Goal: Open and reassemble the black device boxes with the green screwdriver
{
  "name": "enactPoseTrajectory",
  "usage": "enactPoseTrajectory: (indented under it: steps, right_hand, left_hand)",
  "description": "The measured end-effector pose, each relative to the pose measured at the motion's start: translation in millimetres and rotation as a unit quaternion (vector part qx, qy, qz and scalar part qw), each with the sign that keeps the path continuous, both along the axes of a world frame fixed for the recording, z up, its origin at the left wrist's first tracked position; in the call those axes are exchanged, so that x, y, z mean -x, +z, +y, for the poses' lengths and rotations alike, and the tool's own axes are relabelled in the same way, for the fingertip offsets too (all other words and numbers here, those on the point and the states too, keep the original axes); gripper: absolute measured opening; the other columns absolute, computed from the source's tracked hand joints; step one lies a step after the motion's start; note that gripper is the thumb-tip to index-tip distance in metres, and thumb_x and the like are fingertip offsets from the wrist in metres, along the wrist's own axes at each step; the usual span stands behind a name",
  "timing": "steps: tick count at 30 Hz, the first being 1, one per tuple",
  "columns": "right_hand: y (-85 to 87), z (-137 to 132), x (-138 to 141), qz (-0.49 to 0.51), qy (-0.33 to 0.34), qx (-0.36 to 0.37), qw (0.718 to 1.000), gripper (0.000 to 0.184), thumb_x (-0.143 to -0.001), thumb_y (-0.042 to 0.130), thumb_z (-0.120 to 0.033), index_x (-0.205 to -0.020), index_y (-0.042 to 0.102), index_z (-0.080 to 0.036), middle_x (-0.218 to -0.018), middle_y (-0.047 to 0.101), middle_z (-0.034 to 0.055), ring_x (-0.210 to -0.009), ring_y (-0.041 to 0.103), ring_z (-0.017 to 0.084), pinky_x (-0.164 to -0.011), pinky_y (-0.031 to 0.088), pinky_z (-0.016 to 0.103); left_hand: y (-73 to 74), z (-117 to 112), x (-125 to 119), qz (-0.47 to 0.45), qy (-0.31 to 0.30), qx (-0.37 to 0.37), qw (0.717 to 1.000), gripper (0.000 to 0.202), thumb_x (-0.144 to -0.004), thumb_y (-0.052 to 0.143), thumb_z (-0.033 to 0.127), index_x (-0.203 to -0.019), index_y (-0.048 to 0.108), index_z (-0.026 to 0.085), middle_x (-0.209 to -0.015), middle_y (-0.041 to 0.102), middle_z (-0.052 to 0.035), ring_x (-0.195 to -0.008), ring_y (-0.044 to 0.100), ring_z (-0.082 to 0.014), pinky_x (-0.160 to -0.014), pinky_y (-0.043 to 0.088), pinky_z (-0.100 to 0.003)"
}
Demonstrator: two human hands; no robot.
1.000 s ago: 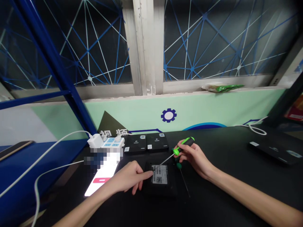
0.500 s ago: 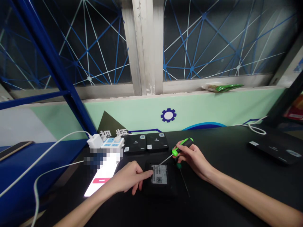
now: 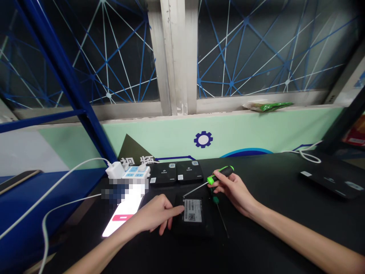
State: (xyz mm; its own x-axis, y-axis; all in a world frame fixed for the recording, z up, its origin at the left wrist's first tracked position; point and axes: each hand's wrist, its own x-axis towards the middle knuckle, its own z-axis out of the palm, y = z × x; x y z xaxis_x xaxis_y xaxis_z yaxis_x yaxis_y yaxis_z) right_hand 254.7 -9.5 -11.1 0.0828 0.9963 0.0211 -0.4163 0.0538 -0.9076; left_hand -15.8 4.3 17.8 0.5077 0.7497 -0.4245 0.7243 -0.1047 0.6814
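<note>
A flat black box (image 3: 194, 230) lies on the table with a silver printed label (image 3: 192, 210) facing up. My left hand (image 3: 162, 213) rests at its left edge, one finger stretched out onto the top beside the label and the others loosely bent. My right hand (image 3: 230, 188) is closed around the green and black handle of a screwdriver (image 3: 221, 175). The shaft slants down leftward, and its tip meets the box near the far left corner. Under the right hand lies a second screwdriver (image 3: 216, 200) with a dark green handle.
Two similar black boxes (image 3: 163, 176) sit side by side behind, and another black box (image 3: 332, 184) lies at the right. On the left are a lit phone (image 3: 125, 211), a white power strip (image 3: 137, 172) and white cables (image 3: 57, 186). A window sill (image 3: 216, 106) runs behind.
The screwdriver tip has moved from beside the label to the box's far left corner, its shaft now lying flatter. My left hand has stayed in place.
</note>
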Motion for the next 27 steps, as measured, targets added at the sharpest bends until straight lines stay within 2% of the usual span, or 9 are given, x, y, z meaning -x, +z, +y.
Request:
enactPoseTrajectory:
  steps: [8,18,27]
  right_hand:
    - [-3.4,-0.3,2.7,0.001,0.004,0.012,1.0,0.034,-0.076,0.082,-0.041,-0.089,0.07,-0.012,-0.078,0.076,0.0083,-0.069,0.073,0.018,-0.058,0.06,0.022]
    - [-3.6,0.4,3.7,0.002,0.012,0.03,0.999,0.032,-0.077,0.081,-0.041,-0.082,0.072,-0.012,-0.074,0.075,0.0088,-0.068,0.074,0.018,-0.059,0.06,0.021]
    - [-4.3,3.8,-0.9,0.011,-0.01,0.029,0.999,0.034,-0.076,0.082,-0.044,-0.077,0.07,-0.013,-0.073,0.074,0.0078,-0.067,0.073,0.017,-0.059,0.06,0.021]
  left_hand:
    - [2.8,-0.6,-0.3,0.004,-0.004,-0.001,1.0,0.069,-0.086,0.047,0.075,-0.049,0.058,0.018,-0.038,0.053,0.0006,-0.026,0.033,-0.0069,-0.033,0.025,-0.021]
    - [1.2,-0.3,-0.5,0.008,-0.005,-0.011,1.0,0.069,-0.086,0.046,0.075,-0.05,0.059,0.018,-0.038,0.054,0.0005,-0.026,0.033,-0.007,-0.032,0.024,-0.021]
    - [1.4,0.6,0.9,0.006,-0.008,-0.004,1.0,0.069,-0.086,0.046,0.075,-0.05,0.058,0.018,-0.038,0.054,0.0004,-0.026,0.034,-0.0073,-0.032,0.025,-0.02]
